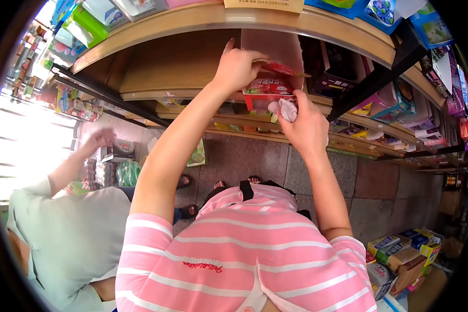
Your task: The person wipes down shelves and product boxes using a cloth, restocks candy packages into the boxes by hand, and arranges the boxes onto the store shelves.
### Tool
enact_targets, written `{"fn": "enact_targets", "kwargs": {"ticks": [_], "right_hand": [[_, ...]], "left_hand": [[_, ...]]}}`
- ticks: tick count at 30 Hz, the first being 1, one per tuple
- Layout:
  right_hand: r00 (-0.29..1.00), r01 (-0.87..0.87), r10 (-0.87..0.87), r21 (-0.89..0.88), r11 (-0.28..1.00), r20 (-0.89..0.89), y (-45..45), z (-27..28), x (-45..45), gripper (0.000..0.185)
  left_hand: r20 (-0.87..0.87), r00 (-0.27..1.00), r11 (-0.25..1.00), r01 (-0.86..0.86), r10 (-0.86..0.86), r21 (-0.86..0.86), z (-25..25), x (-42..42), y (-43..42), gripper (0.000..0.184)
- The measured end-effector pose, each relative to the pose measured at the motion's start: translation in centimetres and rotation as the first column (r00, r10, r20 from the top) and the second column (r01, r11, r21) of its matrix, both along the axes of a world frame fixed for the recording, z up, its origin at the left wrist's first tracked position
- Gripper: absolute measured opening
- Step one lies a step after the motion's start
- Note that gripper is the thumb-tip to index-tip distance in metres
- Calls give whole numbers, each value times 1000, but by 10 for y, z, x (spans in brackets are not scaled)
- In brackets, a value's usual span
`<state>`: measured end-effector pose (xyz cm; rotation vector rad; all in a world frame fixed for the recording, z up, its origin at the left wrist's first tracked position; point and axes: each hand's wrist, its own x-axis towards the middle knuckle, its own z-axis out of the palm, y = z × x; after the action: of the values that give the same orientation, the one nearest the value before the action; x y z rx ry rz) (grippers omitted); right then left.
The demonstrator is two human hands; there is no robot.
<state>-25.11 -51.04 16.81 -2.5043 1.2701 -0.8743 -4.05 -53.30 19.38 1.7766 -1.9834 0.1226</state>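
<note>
A tall open box (pixel 272 41) stands on the wooden shelf, with red packets (pixel 269 86) inside its lower front. My left hand (pixel 239 67) pinches a red packet (pixel 280 67) by its edge, above the packets in the box. A crumpled pale cloth (pixel 285 110) is bunched in my right hand (pixel 305 122), whose fingers are closed round it at the box's front right corner.
Overhead runs a shelf edge (pixel 192 30) bearing coloured boxes. Black posts (pixel 372 78) flank the bay. At left a person (pixel 78 223) in a light shirt reaches toward the shelves. Cartons (pixel 400 252) are piled on the floor at lower right.
</note>
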Motion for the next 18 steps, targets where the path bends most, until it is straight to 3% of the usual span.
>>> {"fn": "enact_targets", "kwargs": {"ticks": [1,3,4,5,8,10,11,13,15,17,18], "right_hand": [[1000,16,-16,-22,1000,-1,0,-1,1,51],[999,27,-27,-6,1000,-23,0,2,4,52],[998,41,-41,0,999,-41,0,3,4,53],[998,39,-39,3,999,-43,1,4,5,53],[999,36,-36,18,999,-38,1,6,7,54],[997,39,-38,9,999,-63,2,7,8,55],[997,38,-37,12,999,-66,1,7,8,55],[998,5,-6,-15,1000,-69,0,9,10,57],[998,-7,6,-18,1000,-58,-1,10,10,58],[999,-14,14,-12,1000,-50,-1,9,9,59],[998,-20,21,8,1000,-55,-2,9,8,58]], "left_hand": [[-3,1000,1000,-3,3,4,3,-1,0,27],[53,998,963,-45,32,265,13,-2,1,32],[-8,1000,999,9,-8,53,6,3,0,41],[-108,993,984,61,-43,165,11,12,-1,37],[-161,978,962,164,-130,217,25,13,4,33],[71,955,946,271,-287,177,28,9,2,32],[68,956,946,270,-286,179,28,5,-1,32],[132,958,900,185,-255,395,35,-9,-6,35],[126,952,872,195,-278,448,36,-10,-19,43],[-52,976,671,183,-211,719,39,-6,-36,54],[-111,982,608,183,-155,773,43,-3,-39,62]]}}
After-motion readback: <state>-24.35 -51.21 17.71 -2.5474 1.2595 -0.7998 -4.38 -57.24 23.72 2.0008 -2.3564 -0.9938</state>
